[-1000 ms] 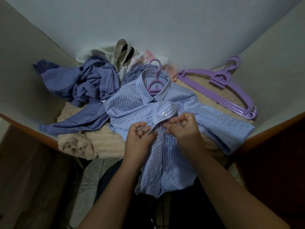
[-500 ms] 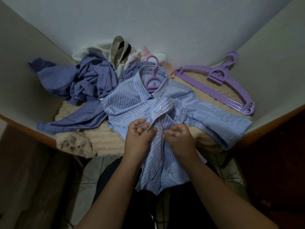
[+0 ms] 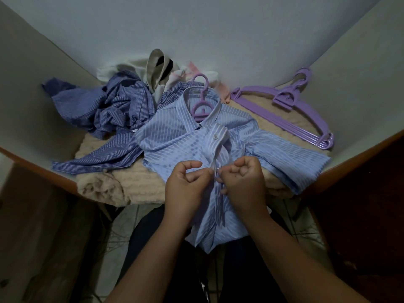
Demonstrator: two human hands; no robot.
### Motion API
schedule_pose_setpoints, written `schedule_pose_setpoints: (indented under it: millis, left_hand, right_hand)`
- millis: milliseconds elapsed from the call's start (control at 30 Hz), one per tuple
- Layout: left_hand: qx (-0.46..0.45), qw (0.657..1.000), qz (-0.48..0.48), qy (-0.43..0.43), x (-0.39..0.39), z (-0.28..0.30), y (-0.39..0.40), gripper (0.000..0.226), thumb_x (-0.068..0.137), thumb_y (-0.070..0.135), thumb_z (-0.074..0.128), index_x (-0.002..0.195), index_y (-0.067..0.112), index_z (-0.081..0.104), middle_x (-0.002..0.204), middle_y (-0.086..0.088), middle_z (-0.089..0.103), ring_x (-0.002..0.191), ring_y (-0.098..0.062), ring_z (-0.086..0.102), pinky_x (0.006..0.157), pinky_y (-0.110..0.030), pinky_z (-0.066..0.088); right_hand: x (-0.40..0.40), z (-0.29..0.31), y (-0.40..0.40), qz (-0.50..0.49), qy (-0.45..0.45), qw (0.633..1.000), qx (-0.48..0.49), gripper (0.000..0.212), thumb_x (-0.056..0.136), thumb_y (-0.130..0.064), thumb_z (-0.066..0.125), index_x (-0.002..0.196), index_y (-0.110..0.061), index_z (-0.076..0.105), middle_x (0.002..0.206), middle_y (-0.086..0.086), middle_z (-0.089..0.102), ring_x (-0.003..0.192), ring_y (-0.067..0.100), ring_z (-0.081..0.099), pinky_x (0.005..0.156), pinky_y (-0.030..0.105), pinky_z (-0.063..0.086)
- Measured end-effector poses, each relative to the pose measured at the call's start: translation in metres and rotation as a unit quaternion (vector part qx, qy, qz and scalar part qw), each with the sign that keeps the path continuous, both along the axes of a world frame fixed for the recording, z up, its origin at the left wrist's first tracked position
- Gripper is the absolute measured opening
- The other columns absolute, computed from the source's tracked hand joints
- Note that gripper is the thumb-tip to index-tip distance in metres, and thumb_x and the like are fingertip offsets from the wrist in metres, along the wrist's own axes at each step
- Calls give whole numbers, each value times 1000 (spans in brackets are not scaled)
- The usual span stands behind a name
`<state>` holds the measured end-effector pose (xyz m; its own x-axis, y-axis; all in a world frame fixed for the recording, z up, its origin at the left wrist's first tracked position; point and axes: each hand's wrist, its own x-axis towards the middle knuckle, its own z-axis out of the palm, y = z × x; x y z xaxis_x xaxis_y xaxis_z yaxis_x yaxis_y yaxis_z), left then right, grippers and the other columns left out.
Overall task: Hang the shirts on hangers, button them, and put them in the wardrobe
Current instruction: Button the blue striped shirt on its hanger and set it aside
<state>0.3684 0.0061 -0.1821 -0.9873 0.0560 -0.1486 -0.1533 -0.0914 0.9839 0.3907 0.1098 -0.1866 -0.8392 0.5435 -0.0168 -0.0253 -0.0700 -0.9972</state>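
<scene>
here, both hands [image 3: 215,182] at the striped shirt's [image 3: 175,147] unlabelled placket

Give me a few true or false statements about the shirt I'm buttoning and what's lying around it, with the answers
1. Both hands, left hand and right hand, pinch the light blue shirt at its front placket. True.
2. The light blue shirt has no hanger in it. False: a purple hanger sits in its collar.
3. Spare purple hangers lie to the right of the shirt. True.
4. The dark blue striped shirt is neatly folded. False: it lies crumpled to the left.
</scene>
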Motion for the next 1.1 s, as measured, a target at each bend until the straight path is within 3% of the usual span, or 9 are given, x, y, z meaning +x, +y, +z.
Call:
schedule_pose_setpoints:
  millis: [100,367,500,533,600,700,800,933,1100]
  left_hand:
    - [-13,1000,3,0,3,6,-1,18,84,8,71,94,17,59,61,2,69,60,-14,56,57,-25,46]
    - [-17,1000,-6,7,10,13,-3,18,85,7,68,98,16,59,64,-2,68,64,-16,55,52,-16,45]
    - [-11,1000,6,7,10,13,-4,22,84,7,70,97,20,59,68,1,72,64,-18,59,60,-28,49]
    - [-12,1000,-2,5,11,13,-4,24,83,5,70,98,21,58,73,1,74,68,-18,63,66,-31,52]
    - [-20,999,-27,7,12,13,-3,28,83,3,70,99,22,58,82,2,76,77,-17,70,76,-35,55]
    - [-33,998,-49,18,13,14,-3,29,83,2,69,100,23,58,85,4,76,80,-14,72,74,-29,57]
    - [-22,998,-57,13,12,15,-6,29,85,1,68,100,22,57,79,9,75,73,-7,71,61,-20,53]
    - [6,997,-73,5,13,18,-7,26,86,-2,65,103,16,56,76,6,75,70,-6,70,59,-17,52]
    - [18,998,-53,6,13,15,-5,17,89,3,62,99,15,56,78,-4,74,75,-19,68,70,-29,55]
  right_hand:
    - [3,4,-2,1,6,1000,-13,36,83,12,55,79,-18,35,70,11,61,57,21,58,52,29,47]
    - [7,14,1,38,-7,999,-38,39,82,12,59,80,-16,33,72,16,53,52,9,58,52,24,53]
    - [6,7,7,-33,-51,996,58,40,78,6,63,77,-22,33,71,11,47,65,24,50,64,52,52]
    - [7,8,7,-37,-63,995,70,40,78,4,63,76,-23,33,71,10,47,64,23,49,63,51,51]
    - [8,11,8,-15,-82,995,52,40,81,5,61,77,-22,31,72,15,49,52,18,51,50,36,49]
    - [9,22,6,38,-89,995,-27,41,85,10,57,79,-19,29,69,17,50,34,7,48,34,19,38]
    - [8,25,7,43,-83,994,-62,43,84,12,58,80,-19,29,68,15,52,35,9,50,34,20,39]
    - [9,27,8,54,-73,991,-102,41,85,15,56,81,-16,30,71,16,54,37,10,52,37,22,44]
    - [10,27,5,45,-71,991,-104,40,86,16,52,79,-16,29,70,14,50,34,6,51,36,19,44]
